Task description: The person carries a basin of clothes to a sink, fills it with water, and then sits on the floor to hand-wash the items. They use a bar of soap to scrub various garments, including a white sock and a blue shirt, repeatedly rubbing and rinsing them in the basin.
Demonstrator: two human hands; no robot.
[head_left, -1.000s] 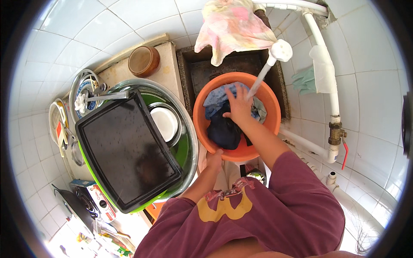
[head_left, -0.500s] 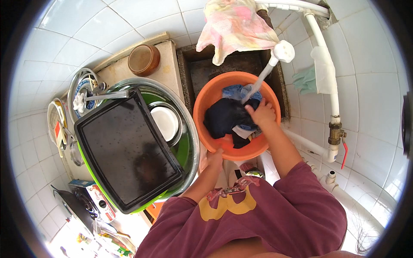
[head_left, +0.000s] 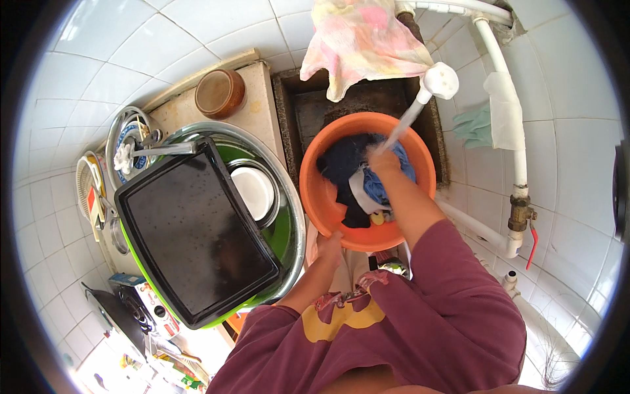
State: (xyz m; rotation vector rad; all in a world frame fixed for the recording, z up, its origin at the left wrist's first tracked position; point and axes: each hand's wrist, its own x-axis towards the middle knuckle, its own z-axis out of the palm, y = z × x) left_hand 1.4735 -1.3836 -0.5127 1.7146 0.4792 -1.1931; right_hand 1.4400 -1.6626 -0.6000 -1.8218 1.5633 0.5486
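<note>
An orange plastic basin [head_left: 314,203] rests at the sink, with wet clothes inside: a dark navy garment [head_left: 344,157], a blue denim-like piece [head_left: 405,167] and a whitish strip of cloth [head_left: 361,190]. Water pours from a white faucet head [head_left: 441,81] onto my right hand [head_left: 382,159], which is down among the clothes; its fingers are blurred and partly hidden by the stream. My left hand [head_left: 330,247] grips the near rim of the basin, its fingers closed over the edge.
Left of the basin, a black rectangular tray [head_left: 197,233] lies across a large metal bowl [head_left: 298,230] with a white dish [head_left: 252,192] inside. A brown round pot [head_left: 220,94] stands behind. A pink-yellow cloth [head_left: 361,43] hangs over the dark sink [head_left: 308,102]. White pipes [head_left: 518,154] run at right.
My right hand has moved left and away from me, into the water stream. The navy garment has shifted back, uncovering more blue and whitish cloth. My left hand stays on the rim.
</note>
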